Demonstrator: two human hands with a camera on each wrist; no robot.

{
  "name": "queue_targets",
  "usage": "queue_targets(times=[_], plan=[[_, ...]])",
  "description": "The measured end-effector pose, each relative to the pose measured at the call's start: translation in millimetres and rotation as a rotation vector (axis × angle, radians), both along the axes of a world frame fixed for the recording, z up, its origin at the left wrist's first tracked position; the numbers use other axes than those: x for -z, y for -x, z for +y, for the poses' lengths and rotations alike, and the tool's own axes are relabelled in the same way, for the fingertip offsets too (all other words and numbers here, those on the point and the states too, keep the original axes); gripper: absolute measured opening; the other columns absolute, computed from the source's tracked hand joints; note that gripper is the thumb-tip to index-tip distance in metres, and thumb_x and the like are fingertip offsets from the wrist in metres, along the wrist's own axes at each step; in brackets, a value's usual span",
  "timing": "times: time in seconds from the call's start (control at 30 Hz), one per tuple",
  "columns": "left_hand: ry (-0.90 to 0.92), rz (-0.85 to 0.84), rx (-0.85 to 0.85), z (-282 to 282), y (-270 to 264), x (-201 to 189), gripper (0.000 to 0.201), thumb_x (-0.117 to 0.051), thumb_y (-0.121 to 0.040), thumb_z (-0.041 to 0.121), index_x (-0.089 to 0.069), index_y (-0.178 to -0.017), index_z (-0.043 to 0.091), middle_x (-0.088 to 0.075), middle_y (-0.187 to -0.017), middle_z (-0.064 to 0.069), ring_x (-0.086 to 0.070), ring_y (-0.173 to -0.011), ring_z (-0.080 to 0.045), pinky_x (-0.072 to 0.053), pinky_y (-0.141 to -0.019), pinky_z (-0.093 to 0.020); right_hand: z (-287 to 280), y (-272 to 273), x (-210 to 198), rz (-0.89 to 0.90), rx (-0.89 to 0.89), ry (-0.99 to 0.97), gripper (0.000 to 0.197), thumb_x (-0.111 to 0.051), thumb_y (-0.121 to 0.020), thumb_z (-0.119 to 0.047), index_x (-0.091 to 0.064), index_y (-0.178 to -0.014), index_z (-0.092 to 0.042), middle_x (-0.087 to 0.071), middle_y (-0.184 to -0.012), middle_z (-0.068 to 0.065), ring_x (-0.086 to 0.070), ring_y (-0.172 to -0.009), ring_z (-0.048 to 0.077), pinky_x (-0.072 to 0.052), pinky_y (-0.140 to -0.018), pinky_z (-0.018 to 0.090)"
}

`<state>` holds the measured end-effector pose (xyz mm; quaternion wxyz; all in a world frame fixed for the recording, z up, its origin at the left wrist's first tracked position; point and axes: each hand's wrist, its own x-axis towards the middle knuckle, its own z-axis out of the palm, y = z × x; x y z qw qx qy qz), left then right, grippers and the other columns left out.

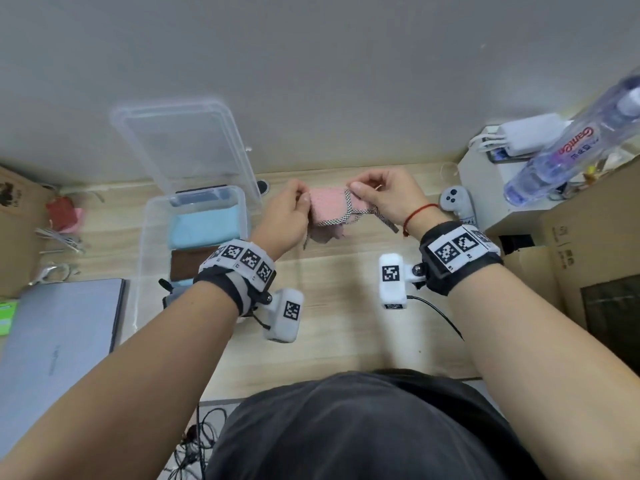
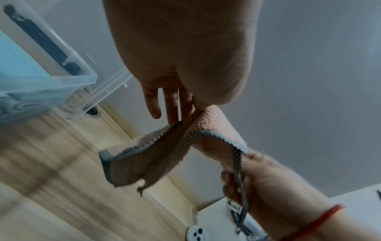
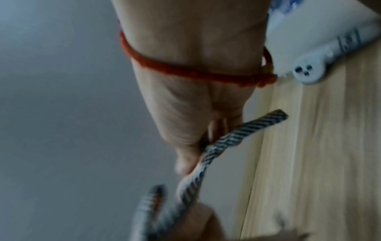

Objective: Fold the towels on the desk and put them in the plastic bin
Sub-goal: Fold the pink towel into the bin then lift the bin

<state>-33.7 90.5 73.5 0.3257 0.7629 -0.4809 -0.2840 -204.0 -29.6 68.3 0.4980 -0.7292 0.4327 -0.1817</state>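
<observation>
A small pink towel [image 1: 329,209] with a black-and-white checked border hangs above the wooden desk [image 1: 346,323], stretched between both hands. My left hand [image 1: 294,206] pinches its left edge, seen close in the left wrist view where the pink towel [image 2: 210,130] droops from my left hand [image 2: 191,101]. My right hand [image 1: 374,192] pinches the right corner, and the checked border [image 3: 198,166] runs out from under my right hand [image 3: 191,156]. The clear plastic bin [image 1: 152,216] stands to the left, holding a folded light blue towel [image 1: 204,226] and a brown towel [image 1: 187,266].
The bin's clear lid [image 1: 187,147] leans on the wall behind it. A closed laptop [image 1: 59,341] lies front left. A white controller [image 1: 457,202], a white box with a charger [image 1: 519,136], a water bottle [image 1: 571,143] and cardboard boxes [image 1: 595,244] crowd the right.
</observation>
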Motion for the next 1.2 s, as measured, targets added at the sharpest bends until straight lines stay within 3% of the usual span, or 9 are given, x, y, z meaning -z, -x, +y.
queue_targets(times=[0.13,0.27,0.33,0.43,0.57,0.77,0.9,1.03,1.2], plan=[[0.05,0.086,0.024,24.3,-8.0,-36.0,0.01,-0.038,-0.102,0.013,-0.046,-0.096,0.013,-0.054,-0.067,0.003,-0.049,-0.046,-0.001,-0.037,-0.046,-0.02,18.0,5.1,-20.7,0.317,0.028,0.239,0.015,-0.061,-0.094,-0.028,-0.073,-0.102,-0.025,-0.065,-0.082,-0.005,-0.058,-0.075,0.014,-0.045,-0.073,0.026],[0.126,0.039,0.049,45.4,-21.4,-51.3,0.008,-0.043,-0.1,0.018,-0.05,-0.096,0.02,-0.05,-0.073,0.011,-0.046,-0.069,-0.008,-0.037,-0.065,-0.026,48.8,-3.3,-41.7,0.528,0.057,0.365,0.038,-0.052,-0.091,-0.016,-0.059,-0.127,-0.027,-0.055,-0.123,0.009,-0.053,-0.111,0.029,-0.042,-0.1,0.037],[0.13,0.043,0.091,52.1,-23.8,-56.0,0.006,-0.046,-0.099,0.02,-0.051,-0.095,0.021,-0.052,-0.079,0.011,-0.048,-0.079,-0.012,-0.037,-0.072,-0.028,65.8,-4.8,-55.4,0.337,0.008,0.336,0.052,-0.052,-0.086,-0.004,-0.052,-0.134,-0.026,-0.047,-0.133,0.007,-0.047,-0.121,0.024,-0.039,-0.106,0.032],[0.098,0.078,0.184,71.1,-24.4,-58.5,0.008,-0.05,-0.097,0.021,-0.052,-0.089,0.023,-0.055,-0.084,0.009,-0.051,-0.087,-0.015,-0.04,-0.082,-0.034,108.8,-7.2,-70.5,0.02,-0.211,0.298,0.07,-0.066,-0.078,-0.002,-0.044,-0.14,-0.027,-0.046,-0.134,-0.002,-0.044,-0.119,0.002,-0.036,-0.1,0.008],[0.069,0.241,0.251,95.8,-19.9,-57.2,0.018,-0.051,-0.094,0.019,-0.052,-0.077,0.025,-0.055,-0.081,0.006,-0.051,-0.082,-0.017,-0.045,-0.084,-0.042,141.6,-12.9,-55.7,0.084,-0.252,0.495,0.065,-0.075,-0.073,-0.018,-0.053,-0.132,-0.031,-0.05,-0.129,-0.001,-0.048,-0.12,0.011,-0.039,-0.106,0.031],[0.045,0.385,0.208,121.3,-17.8,-62.2,0.024,-0.042,-0.099,0.011,-0.05,-0.079,0.021,-0.055,-0.084,-0.001,-0.05,-0.083,-0.02,-0.039,-0.077,-0.037,175.0,-13.4,-53.1,0.111,-0.289,0.457,0.094,-0.083,-0.066,-0.013,-0.035,-0.145,-0.032,-0.043,-0.139,-0.001,-0.041,-0.128,0.012,-0.034,-0.107,0.025],[0.046,0.341,0.204,127.7,-20.8,-70.9,0.022,-0.038,-0.103,0.02,-0.048,-0.083,0.024,-0.054,-0.089,-0.002,-0.048,-0.088,-0.017,-0.037,-0.081,-0.035,180.2,-14.7,-57.1,0.028,-0.236,0.541,0.068,-0.079,-0.075,-0.022,-0.051,-0.135,-0.035,-0.05,-0.127,-0.003,-0.048,-0.119,0.009,-0.043,-0.103,0.032],[0.04,0.349,0.157,127.0,-24.9,-69.6,0.02,-0.041,-0.101,0.014,-0.049,-0.084,0.02,-0.053,-0.09,-0.009,-0.048,-0.086,-0.019,-0.037,-0.08,-0.034,180.9,-11.5,-69.8,-0.01,-0.132,0.554,0.022,-0.076,-0.082,-0.024,-0.074,-0.103,-0.027,-0.06,-0.118,-0.004,-0.056,-0.109,0.008,-0.044,-0.097,0.03],[0.035,0.259,0.128,125.6,-16.2,-68.7,0.015,-0.052,-0.098,0.03,-0.058,-0.102,0.017,-0.064,-0.1,0.0,-0.061,-0.098,-0.02,-0.047,-0.097,-0.037,175.5,-6.1,-90.4,0.003,0.043,0.562,0.006,-0.055,-0.094,-0.02,-0.059,-0.096,-0.016,-0.067,-0.09,-0.002,-0.063,-0.086,0.021,-0.05,-0.081,0.039]])
